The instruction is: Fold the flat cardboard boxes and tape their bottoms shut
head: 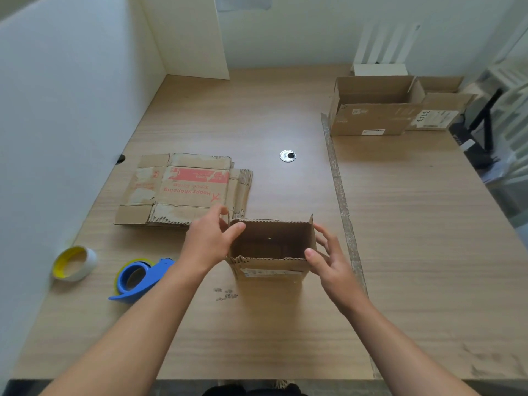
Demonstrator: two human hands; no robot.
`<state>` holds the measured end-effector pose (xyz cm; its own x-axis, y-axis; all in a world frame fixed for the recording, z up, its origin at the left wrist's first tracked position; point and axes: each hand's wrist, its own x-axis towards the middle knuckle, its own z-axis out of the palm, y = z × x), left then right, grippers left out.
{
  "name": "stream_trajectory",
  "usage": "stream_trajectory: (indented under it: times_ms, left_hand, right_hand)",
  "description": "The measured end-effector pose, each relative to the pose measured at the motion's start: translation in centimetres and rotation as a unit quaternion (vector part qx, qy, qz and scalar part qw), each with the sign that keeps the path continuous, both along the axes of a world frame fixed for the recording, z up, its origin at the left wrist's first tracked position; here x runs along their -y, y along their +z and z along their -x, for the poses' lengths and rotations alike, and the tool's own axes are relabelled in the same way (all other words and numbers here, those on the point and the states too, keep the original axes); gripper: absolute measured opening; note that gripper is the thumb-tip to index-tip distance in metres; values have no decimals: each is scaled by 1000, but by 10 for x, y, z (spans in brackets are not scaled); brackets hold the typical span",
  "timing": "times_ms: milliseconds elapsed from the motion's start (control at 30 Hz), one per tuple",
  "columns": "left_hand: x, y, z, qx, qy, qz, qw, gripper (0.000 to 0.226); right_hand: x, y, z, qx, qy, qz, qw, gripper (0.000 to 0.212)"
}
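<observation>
Small box point(270, 265): stands upright on the table point(414, 224), near the front edge and about centre, open side up, dark interior visible. A pale label runs across its near wall. One flap stands up at the far-left corner and another at the far-right corner.

Left hand point(210, 240): at the box's left wall. Fingers point(237, 228) curl over the left rim, with one tip reaching just inside. The thumb is raised beside the far-left flap. It reads as a pinch on that wall, though thumb contact with the flap is not clear from this angle.

Right hand point(331, 262): at the box's right side. Fingers are spread and nearly straight, just off the right wall. The thumb tip touches the near-right corner of the rim. Nothing is gripped.

The box sits between the two hands.

Flat boxes point(185, 190): a stack lying just beyond the left hand; the top sheet has red print.

Tape dispenser point(140, 277): blue, on the table left of the left forearm. Tape roll point(75, 262): yellow core, further left, apart from the dispenser.

Open boxes point(374, 107): two, side by side at the far right corner, well apart from the hands.

Grommet point(287, 155): round, metal, set into the table past the small box.
</observation>
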<state>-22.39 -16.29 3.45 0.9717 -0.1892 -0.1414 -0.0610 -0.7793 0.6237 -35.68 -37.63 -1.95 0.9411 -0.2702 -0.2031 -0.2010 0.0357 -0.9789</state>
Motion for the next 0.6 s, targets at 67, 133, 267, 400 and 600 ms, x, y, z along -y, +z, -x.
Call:
stream_trajectory:
  times_ms: [67,133,267,400,600]
  left_hand:
    - [4,0,-5,20,1,-49,999,33]
    - [10,1,-8,34,11,-67,997,34]
    - [23,3,-17,22,39,-104,994,39]
    - [28,11,-24,30,-60,-92,993,58]
    - [29,7,-35,30,-75,-164,983,40]
  right_hand:
    - [1,0,2,-7,7,3,1000,50]
    - [1,1,3,-16,11,10,1000,52]
    - [2,4,3,-18,5,13,1000,51]
    - [2,4,0,-19,-19,3,1000,51]
    - [4,6,-2,-21,-4,8,1000,49]
